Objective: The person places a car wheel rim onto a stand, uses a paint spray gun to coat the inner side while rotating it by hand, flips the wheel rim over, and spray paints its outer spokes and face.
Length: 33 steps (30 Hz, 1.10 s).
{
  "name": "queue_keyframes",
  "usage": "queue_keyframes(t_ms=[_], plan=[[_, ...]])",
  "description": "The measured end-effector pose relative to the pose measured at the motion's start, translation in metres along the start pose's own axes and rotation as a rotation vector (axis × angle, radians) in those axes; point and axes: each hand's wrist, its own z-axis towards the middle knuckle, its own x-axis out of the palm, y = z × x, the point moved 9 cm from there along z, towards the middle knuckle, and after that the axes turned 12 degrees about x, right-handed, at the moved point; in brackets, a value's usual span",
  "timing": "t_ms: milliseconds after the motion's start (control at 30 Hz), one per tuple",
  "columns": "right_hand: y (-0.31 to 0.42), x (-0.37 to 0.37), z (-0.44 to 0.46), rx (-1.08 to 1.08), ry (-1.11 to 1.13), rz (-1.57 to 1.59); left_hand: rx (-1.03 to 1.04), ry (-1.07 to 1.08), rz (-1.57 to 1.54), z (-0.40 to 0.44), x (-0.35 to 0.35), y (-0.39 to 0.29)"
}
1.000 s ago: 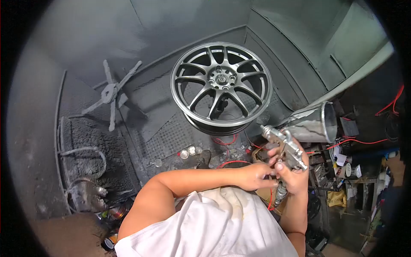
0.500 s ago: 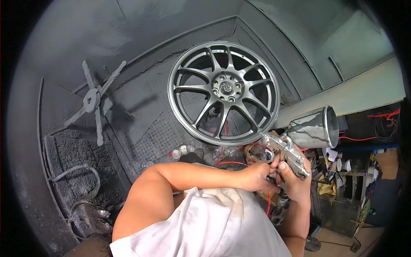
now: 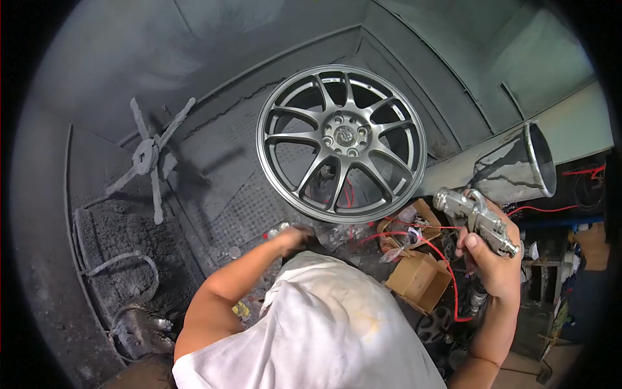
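Dark grey walls (image 3: 227, 42) around the work area. The wheel (image 3: 345, 135) is face-up in front of the person, appears raised above the floor (image 3: 241, 185), neither grip touching it. White shirt (image 3: 343, 292) fills lower middle. A grey frame with spread arms (image 3: 148, 157) is off to the left, well apart from the wheel. Open cardboard box (image 3: 421, 280) below and right of the wheel. Streaked metal cup (image 3: 508, 175) sits tilted on the spray gun (image 3: 476, 214), mouth facing right; gun is right of the wheel, near it, nozzle end toward the rim. Main change: the two grips have separated and the gun has shifted right, so the right grip (image 3: 497, 259) alone carries it, closed round the handle, thumb at the back. Left grip (image 3: 297, 240) is now below the wheel by the shirt, fingers dark and blurred; can't tell how open or whether it has hold of anything. Red hose (image 3: 452, 279) curves past the box; small round tins (image 3: 282, 226) just beside the left grip.
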Motion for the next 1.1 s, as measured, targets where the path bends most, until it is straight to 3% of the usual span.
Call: queue_keyframes(t_ms=[33, 100, 167, 233, 300, 467, 733, 900, 1100], plan=[[0.001, -0.003, 0.0, -0.008, -0.047, -0.008, -0.063, -0.105, -0.146, 0.006, -0.025, 0.008], [0.001, -0.006, 0.0, -0.039, -0.042, 0.051, 0.054, -0.305, -0.273, 0.041, -0.088, 0.015], [0.007, -0.016, -0.004, -0.074, -0.121, 0.041, 0.292, -0.452, -0.422, 0.043, -0.127, -0.049], [0.01, -0.018, -0.006, -0.06, -0.112, 0.042, 0.399, -0.529, -0.436, 0.023, -0.136, -0.121], [0.01, -0.01, -0.002, -0.003, -0.012, 0.035, 0.354, -0.49, -0.364, 0.018, -0.142, -0.154], [0.014, 0.012, 0.019, 0.024, 0.071, 0.027, 0.168, -0.431, -0.199, -0.002, -0.127, -0.177], [0.026, -0.003, 0.025, -0.008, -0.009, -0.04, 0.243, -0.427, -0.332, 0.022, -0.111, -0.122], [0.02, -0.006, 0.031, 0.116, 0.054, -0.058, 0.31, -0.495, -0.498, 0.007, -0.041, -0.1], [0.034, 0.004, 0.038, -0.004, -0.05, -0.11, 0.209, -0.466, -0.582, -0.013, 0.042, -0.076]])
